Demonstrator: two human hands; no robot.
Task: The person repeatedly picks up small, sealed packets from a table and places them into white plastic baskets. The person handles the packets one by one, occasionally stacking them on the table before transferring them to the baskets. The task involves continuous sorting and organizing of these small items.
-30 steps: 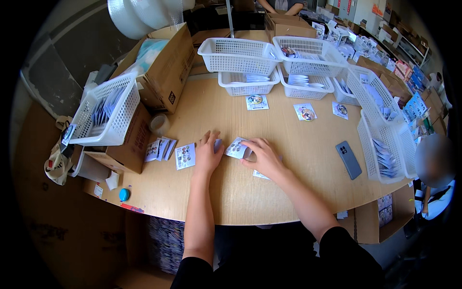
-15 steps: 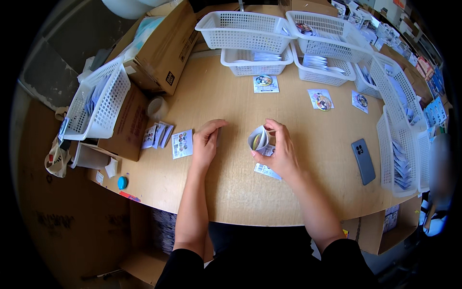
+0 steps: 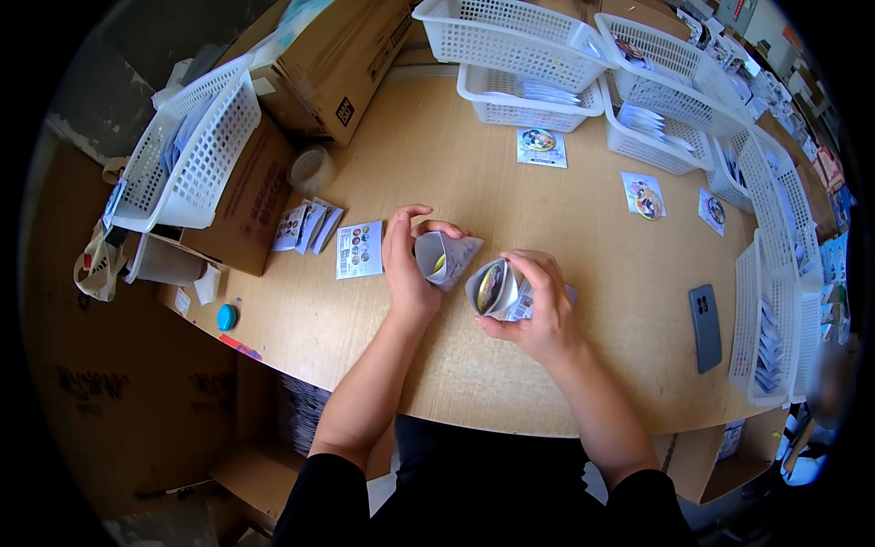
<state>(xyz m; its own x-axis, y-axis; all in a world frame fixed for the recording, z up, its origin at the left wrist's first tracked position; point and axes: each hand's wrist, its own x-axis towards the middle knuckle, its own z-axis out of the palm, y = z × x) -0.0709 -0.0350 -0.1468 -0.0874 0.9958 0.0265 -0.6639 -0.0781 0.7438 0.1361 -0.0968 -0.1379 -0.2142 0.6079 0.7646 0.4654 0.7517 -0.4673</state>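
Note:
My left hand (image 3: 408,273) grips a white printed paper pouch (image 3: 454,260), its mouth squeezed wide with a yellow-edged round badge inside. My right hand (image 3: 542,310) pinches a second pouch (image 3: 489,287) open at its mouth, showing another round badge; further printed pouch material lies under that hand, partly hidden. Left of my left hand, a flat printed packet (image 3: 359,248) lies beside several overlapping packets (image 3: 305,223). Three flat packets with round badges (image 3: 540,149) lie farther back on the table (image 3: 428,173).
White perforated baskets holding packets (image 3: 763,328) line the back and right. At left stand cardboard boxes (image 3: 319,82), a basket (image 3: 146,182), a tape roll (image 3: 312,169) and a blue cap (image 3: 227,316). A grey phone (image 3: 705,328) lies right, near a blurred person (image 3: 797,456).
My left hand has closed on a pouch, now turned with its mouth toward me. My right hand has tilted its pouch upright and opened it. The view has shifted.

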